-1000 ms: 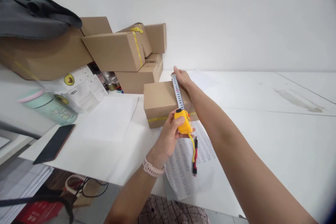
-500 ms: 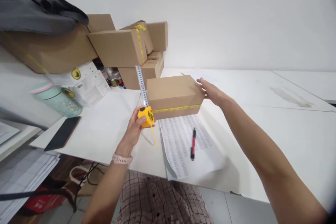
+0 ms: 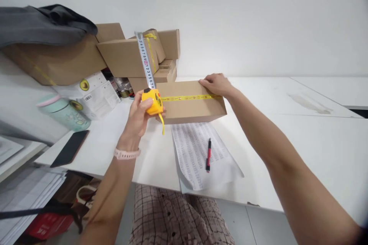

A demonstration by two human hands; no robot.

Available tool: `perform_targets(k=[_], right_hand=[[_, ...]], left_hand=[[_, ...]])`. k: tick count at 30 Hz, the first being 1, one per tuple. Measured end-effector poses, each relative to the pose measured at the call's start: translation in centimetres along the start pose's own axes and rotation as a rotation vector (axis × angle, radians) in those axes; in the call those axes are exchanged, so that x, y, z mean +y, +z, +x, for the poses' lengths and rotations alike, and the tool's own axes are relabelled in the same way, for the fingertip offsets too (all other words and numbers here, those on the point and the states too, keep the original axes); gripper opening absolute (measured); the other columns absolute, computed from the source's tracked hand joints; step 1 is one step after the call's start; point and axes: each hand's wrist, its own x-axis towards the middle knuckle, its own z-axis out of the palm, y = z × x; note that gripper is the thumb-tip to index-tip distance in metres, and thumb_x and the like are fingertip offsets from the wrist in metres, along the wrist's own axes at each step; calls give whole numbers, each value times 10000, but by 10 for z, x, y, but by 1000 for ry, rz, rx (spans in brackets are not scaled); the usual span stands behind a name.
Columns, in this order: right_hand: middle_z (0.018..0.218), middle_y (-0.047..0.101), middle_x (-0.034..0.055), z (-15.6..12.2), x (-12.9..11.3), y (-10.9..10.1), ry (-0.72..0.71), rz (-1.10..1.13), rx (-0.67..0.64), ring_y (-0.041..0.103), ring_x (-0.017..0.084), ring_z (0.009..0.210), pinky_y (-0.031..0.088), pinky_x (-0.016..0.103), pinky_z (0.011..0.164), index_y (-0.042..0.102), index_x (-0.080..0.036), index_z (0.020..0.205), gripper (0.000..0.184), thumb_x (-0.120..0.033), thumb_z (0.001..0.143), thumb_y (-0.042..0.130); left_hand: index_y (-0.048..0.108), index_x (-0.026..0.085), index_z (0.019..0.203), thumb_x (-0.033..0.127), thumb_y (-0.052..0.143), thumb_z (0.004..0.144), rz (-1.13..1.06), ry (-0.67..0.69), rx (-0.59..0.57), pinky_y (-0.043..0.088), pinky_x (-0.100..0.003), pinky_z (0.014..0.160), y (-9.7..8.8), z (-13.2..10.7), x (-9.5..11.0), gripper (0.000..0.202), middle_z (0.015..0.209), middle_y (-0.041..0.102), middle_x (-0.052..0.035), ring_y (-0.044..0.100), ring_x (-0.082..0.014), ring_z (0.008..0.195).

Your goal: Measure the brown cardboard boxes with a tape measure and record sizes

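Note:
My left hand (image 3: 139, 113) is closed around a yellow tape measure (image 3: 152, 102), its numbered blade (image 3: 145, 61) drawn out upward and a yellow strap hanging below. Just right of it, a brown cardboard box (image 3: 189, 109) with a band of yellow tape is tilted above the table. At the box's far right edge my right hand (image 3: 216, 84) grips it, thumb on the near side and fingers over the back. Below the box lie printed sheets (image 3: 191, 157) with a red and black pen (image 3: 208, 155) on top.
Stacked cardboard boxes (image 3: 123, 57) stand against the wall at the back left, beside a dark grey bag (image 3: 46, 26). A mint green bottle (image 3: 64, 111), a white printed carton (image 3: 97, 99) and a black phone-like slab (image 3: 70, 148) are at the left. The white table (image 3: 301, 153) extends right.
My right hand has closed on the box, which has tipped up so its taped side faces me more. My left hand has risen with the tape measure.

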Motion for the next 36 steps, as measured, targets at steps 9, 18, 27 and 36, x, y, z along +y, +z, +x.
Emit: perform_targets(k=[9, 18, 27, 36], right_hand=[[1004, 748, 150, 0, -15, 31, -99, -100, 203, 630, 320, 1060, 312, 488, 1072, 674, -194, 846, 476, -380, 1020, 271], [1030, 743, 170, -5, -20, 34, -73, -135, 223, 616, 335, 1076, 306, 523, 1068, 690, -173, 851, 614, -528, 1025, 220], [1023, 744, 186, -2, -25, 36, -30, -210, 216, 612, 341, 1054, 342, 529, 1005, 745, -144, 881, 689, -567, 1011, 216], [1043, 723, 231, 3, -32, 37, 26, -218, 170, 577, 410, 1102, 350, 621, 975, 748, -103, 953, 815, -774, 906, 288]], left_hand=[[519, 262, 1164, 354, 780, 728, -171, -362, -204, 615, -349, 652, 55, -97, -53, 516, 1122, 625, -46, 710, -203, 790], [523, 235, 1161, 368, 770, 715, -187, -441, -170, 601, -346, 607, 60, -84, -59, 527, 1058, 596, -24, 714, -192, 727], [516, 225, 1144, 409, 777, 707, -221, -456, -172, 593, -336, 583, 61, -81, -68, 541, 1020, 617, -17, 726, -213, 727], [497, 227, 1168, 407, 777, 713, -223, -449, -169, 593, -340, 599, 65, -84, -73, 563, 1065, 608, -32, 709, -197, 726]])
